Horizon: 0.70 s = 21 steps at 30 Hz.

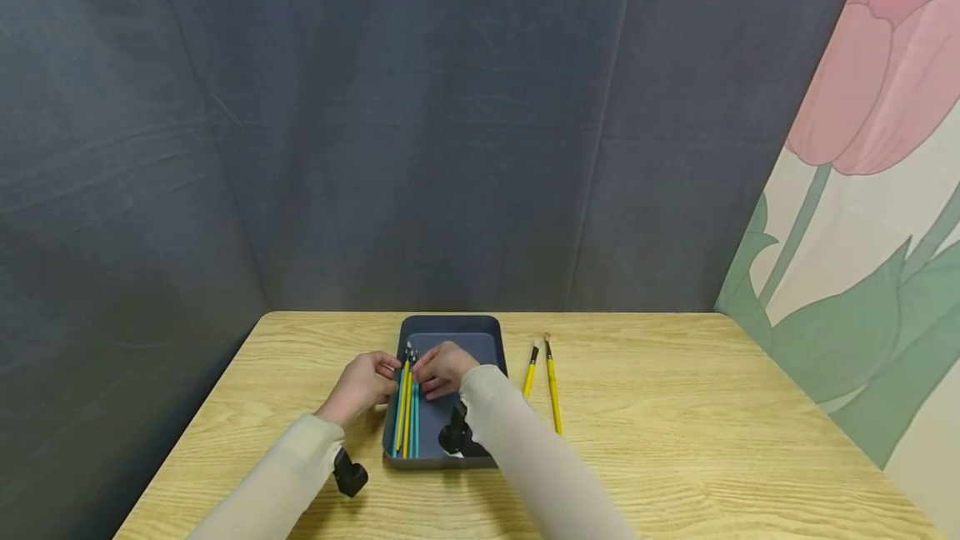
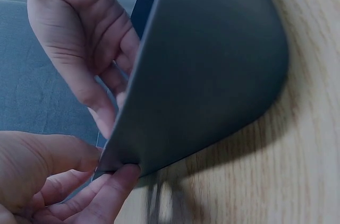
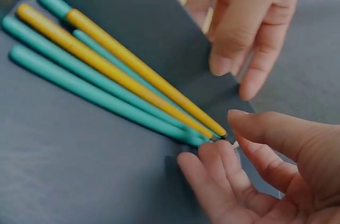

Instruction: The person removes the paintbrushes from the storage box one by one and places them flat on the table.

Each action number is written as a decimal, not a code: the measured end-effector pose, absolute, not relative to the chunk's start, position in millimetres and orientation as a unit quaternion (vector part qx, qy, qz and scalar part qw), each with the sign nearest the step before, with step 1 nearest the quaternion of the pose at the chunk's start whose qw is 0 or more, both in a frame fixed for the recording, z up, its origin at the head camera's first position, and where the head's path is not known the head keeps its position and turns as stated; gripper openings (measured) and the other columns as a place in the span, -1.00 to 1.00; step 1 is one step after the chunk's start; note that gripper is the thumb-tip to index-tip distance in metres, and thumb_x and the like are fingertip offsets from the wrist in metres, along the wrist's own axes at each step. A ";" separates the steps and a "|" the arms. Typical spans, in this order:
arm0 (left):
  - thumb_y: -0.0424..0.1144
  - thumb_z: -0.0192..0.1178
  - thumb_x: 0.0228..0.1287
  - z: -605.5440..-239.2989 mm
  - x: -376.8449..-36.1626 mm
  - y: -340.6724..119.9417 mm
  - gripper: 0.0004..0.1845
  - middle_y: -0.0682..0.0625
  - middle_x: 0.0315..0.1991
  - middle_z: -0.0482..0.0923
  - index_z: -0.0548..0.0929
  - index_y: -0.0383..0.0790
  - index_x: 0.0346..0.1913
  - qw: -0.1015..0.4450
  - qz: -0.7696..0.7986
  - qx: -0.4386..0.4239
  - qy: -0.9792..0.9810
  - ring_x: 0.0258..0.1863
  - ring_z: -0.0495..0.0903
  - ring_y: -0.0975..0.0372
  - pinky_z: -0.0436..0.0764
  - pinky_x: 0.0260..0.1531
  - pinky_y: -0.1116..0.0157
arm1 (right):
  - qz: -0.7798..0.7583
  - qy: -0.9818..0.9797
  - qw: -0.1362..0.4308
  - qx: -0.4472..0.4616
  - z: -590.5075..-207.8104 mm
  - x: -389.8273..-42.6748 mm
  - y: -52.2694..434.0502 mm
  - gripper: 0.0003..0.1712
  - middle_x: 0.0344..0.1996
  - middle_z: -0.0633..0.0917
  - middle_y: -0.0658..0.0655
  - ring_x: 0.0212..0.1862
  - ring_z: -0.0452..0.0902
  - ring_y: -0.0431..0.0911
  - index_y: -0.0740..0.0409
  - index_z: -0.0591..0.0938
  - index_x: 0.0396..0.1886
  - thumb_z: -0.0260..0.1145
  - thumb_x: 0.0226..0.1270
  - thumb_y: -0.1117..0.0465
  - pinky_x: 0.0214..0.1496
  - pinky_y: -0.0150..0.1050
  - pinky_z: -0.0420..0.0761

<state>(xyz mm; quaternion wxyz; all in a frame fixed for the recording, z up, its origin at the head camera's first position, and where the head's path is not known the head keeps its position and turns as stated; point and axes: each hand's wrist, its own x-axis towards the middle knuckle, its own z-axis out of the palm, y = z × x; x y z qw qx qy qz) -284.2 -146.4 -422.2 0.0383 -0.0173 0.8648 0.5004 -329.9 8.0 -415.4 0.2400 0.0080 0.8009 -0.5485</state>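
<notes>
Several yellow and teal paintbrushes (image 1: 406,411) lie side by side along the left side of a dark grey tray (image 1: 450,322). My left hand (image 1: 365,383) pinches the tray's left wall, thumb inside and fingers outside. In the left wrist view, that hand's fingers (image 2: 125,179) bend round the rim. My right hand (image 1: 444,368) is inside the tray, at the bristle end of the brushes. Its fingertips (image 3: 207,152) touch the brush ends in the right wrist view, while the thumb stands apart from them. The bristles are mostly hidden there.
Two yellow-handled paintbrushes (image 1: 553,390) lie on the wooden table (image 1: 675,407) to the right of the tray. Dark grey cloth (image 1: 450,148) hangs behind the table, and a tulip-patterned panel (image 1: 862,232) is at the right.
</notes>
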 end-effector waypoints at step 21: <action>-0.59 0.18 0.07 -423.1 -285.2 -146.5 -0.63 -0.25 -0.18 0.53 0.57 -0.45 0.01 0.041 0.498 -0.021 0.866 -0.34 0.56 0.14 0.69 -0.37 0.21 | -0.533 0.820 0.210 0.014 -416.8 -317.2 -0.1 -0.78 -0.62 0.51 0.06 -0.54 0.40 -0.14 0.47 0.65 -0.19 0.28 0.12 0.59 -0.08 -0.05 0.70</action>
